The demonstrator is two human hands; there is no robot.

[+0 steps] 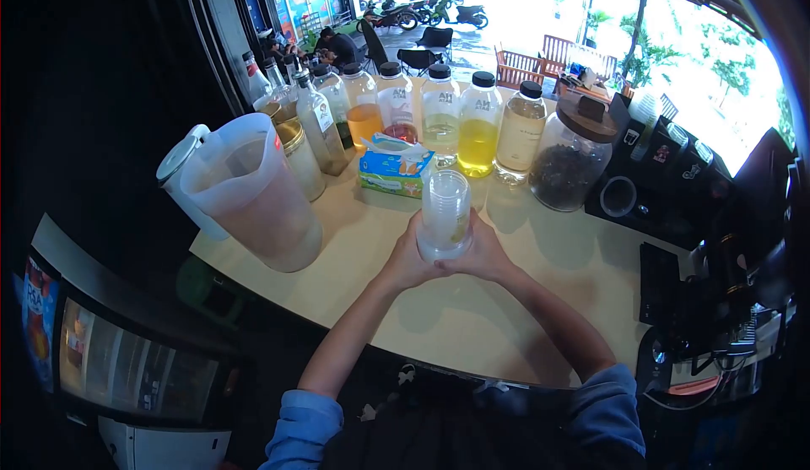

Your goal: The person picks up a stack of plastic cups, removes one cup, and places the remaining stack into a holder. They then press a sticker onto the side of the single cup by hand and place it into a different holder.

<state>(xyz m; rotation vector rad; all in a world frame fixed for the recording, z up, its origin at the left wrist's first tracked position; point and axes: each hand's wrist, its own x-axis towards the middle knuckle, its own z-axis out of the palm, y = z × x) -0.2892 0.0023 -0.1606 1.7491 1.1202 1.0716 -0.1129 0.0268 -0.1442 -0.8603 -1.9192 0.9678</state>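
Here, from the head camera: one clear cup (pixel 445 208), held by two hands. The left hand (pixel 411 259) and right hand (pixel 485 255) both wrap around its lower half, fingers closed on it and meeting beneath, so only the upper part shows. The cup stands upright just above the desk (pixel 472 318), near its middle and in front of the box (pixel 394 171). It is see-through plastic with faint rings around its wall and an open mouth. There is a small yellow tint low on its right side; whether that is inside it I cannot tell.

On the desk behind stand five black-capped bottles (pixel 479 124) in a row, with orange, reddish, pale, yellow and tan contents. More bottles crowd at the far left, too packed to count. There is one big jar (pixel 572 162) with a wooden lid at the right, and one large pitcher (pixel 253 196) at the left. The single box is blue and touches the bottle row.
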